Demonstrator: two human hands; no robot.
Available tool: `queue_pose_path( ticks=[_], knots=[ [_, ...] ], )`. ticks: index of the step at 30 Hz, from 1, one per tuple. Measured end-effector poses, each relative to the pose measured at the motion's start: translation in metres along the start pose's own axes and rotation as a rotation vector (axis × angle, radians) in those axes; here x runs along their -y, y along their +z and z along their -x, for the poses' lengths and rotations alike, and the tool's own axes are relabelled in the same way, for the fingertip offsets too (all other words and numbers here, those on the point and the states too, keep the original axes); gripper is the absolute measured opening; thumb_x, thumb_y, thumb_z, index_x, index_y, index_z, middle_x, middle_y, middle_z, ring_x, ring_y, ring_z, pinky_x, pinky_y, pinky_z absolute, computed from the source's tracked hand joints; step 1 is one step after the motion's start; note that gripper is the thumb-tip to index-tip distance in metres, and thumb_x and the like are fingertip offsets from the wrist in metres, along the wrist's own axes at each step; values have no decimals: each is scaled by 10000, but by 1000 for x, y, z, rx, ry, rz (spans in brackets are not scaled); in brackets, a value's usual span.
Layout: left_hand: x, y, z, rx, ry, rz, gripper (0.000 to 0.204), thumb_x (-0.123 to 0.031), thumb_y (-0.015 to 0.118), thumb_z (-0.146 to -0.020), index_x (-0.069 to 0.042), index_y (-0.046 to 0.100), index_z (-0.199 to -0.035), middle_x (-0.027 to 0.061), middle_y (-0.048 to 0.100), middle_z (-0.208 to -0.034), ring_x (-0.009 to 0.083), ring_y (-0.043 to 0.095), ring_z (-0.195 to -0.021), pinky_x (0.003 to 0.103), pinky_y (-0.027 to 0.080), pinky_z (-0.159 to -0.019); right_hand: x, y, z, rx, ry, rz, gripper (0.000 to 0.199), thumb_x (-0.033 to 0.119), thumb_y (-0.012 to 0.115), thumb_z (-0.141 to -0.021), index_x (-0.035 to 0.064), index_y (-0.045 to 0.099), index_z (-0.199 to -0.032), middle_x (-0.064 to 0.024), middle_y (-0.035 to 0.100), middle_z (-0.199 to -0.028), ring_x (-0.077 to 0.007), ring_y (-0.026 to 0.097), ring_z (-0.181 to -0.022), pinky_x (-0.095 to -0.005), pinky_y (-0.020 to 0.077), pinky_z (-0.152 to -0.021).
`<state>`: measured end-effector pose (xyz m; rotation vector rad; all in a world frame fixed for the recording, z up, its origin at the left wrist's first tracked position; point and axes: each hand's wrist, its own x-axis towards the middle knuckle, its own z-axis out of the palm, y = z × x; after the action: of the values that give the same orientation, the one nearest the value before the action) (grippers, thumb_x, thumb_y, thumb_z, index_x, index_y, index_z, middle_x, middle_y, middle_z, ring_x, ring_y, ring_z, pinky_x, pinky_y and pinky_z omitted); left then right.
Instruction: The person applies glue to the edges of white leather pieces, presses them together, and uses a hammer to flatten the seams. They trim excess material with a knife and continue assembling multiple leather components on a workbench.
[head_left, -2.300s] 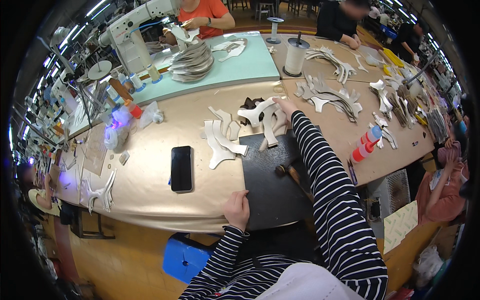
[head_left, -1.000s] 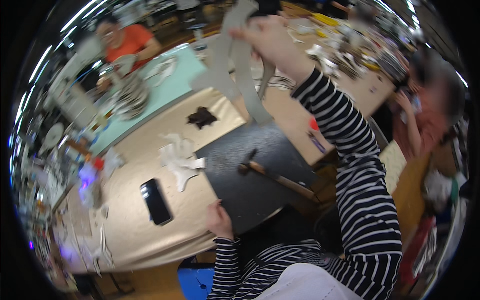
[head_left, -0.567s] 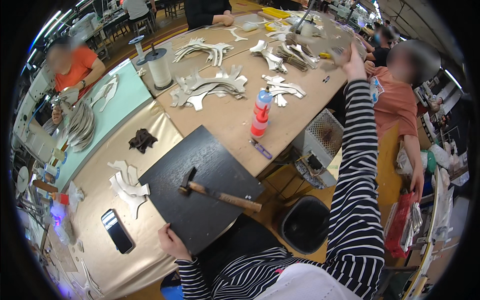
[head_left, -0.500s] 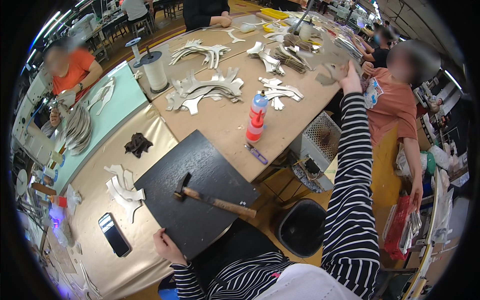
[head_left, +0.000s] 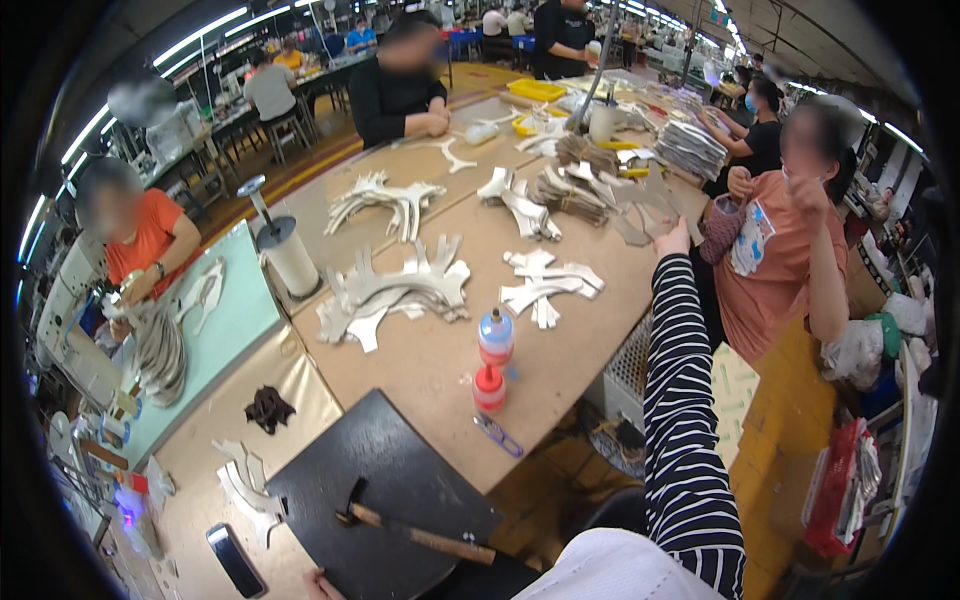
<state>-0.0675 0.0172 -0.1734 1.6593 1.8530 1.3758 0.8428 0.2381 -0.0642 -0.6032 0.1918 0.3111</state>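
Note:
My right hand [head_left: 674, 240] reaches far out at the table's right edge, closed on a flat greyish cut piece [head_left: 632, 228] beside a pile of brown-and-white pieces [head_left: 572, 195]. At the bottom of the view, my left hand [head_left: 321, 585] is partly cut off; the fingers that show rest at the edge of a black board [head_left: 375, 450]. On that board lies a hammer [head_left: 420, 535] with a wooden handle. Beyond it stand a red-and-clear bottle [head_left: 492, 365] and small blue thread snips [head_left: 497, 435]. Pale branched cut pieces [head_left: 400, 290] lie in piles farther off.
A phone [head_left: 236, 560] and white pieces [head_left: 248, 495] lie left of the board, near a dark crumpled scrap [head_left: 269, 409]. A thread cone [head_left: 290, 258] stands at the back left. A co-worker in a salmon shirt [head_left: 780, 260] is close to my right arm.
My view has tilted up, so the table sits lower. My right hand has lowered the greyish piece toward the table's edge. The co-worker at right has raised an arm from the red basket.

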Motion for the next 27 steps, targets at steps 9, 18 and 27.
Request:
queue_pose_path(
  ticks=[9, 18, 27],
  knots=[
    [21, -5, 2, 20, -47, -32, 163, -40, 456, -1013, 21, 607, -1024, 84, 597, -936, 199, 574, -909, 322, 463, -886, -59, -100, -45, -18, 190, 261, 681, 502, 305, -1028, 67, 228, -1546, -117, 327, -1602, -248, 254, -1496, -367, 178, -1224],
    [-19, 11, 15, -156, -111, 101, 132, -65, 532, -1019, 20, 619, -1069, 79, 628, -949, 141, 608, -878, 289, 501, -793, -6, -82, 16, 619, 598, 495, 109, 200, 521, -984, 128, 599, -1006, -98, 608, -957, -234, 566, -840, -379, 486, -725],
    [-21, -26, -126, -59, -148, -195, 471, -287, 643, -941, -4, 548, -1305, 209, 572, -1230, 378, 490, -1205, 436, 367, -1068, 57, 7, 354, 928, 487, 641, 439, 195, 506, -1046, 68, 447, -1462, -76, 558, -1355, -133, 573, -1029, -269, 486, -876]
  ],
)
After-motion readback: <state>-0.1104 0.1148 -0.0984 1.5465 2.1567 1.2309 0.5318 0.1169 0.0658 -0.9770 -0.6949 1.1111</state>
